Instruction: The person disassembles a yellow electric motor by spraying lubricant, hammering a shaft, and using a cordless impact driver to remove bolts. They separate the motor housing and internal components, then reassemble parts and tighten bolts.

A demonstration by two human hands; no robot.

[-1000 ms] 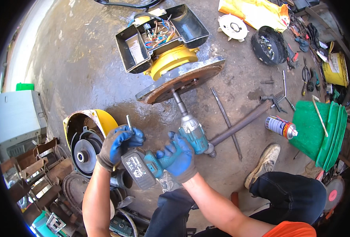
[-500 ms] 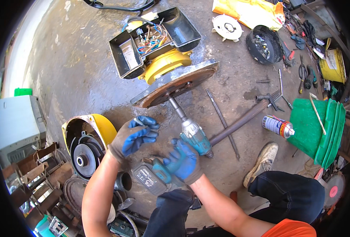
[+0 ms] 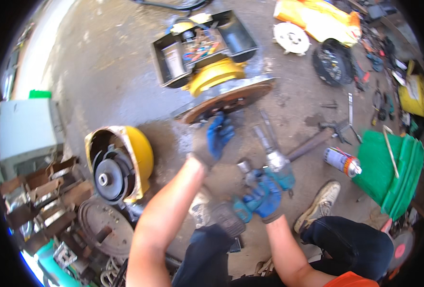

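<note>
My left hand (image 3: 219,135), in a blue and grey glove, reaches forward to the rim of a rusty round flange plate (image 3: 231,100) on a yellow motor (image 3: 213,76); its fingers are blurred and seem to touch the plate's near edge. My right hand (image 3: 264,196), also blue-gloved, grips a teal cordless impact wrench (image 3: 269,179). The wrench's long socket extension (image 3: 264,136) points up toward the plate but ends short of it.
An open terminal box with coloured wires (image 3: 200,45) sits on the motor. A yellow fan cover (image 3: 121,162) lies to the left, a spray can (image 3: 342,161), a steel bar (image 3: 310,143) and a green tray (image 3: 394,167) to the right. Tools litter the far right; my shoe (image 3: 319,204) rests nearby.
My left hand left the wrench area and moved forward to the flange plate's edge. The wrench stayed in my right hand, shifted a little right and lower.
</note>
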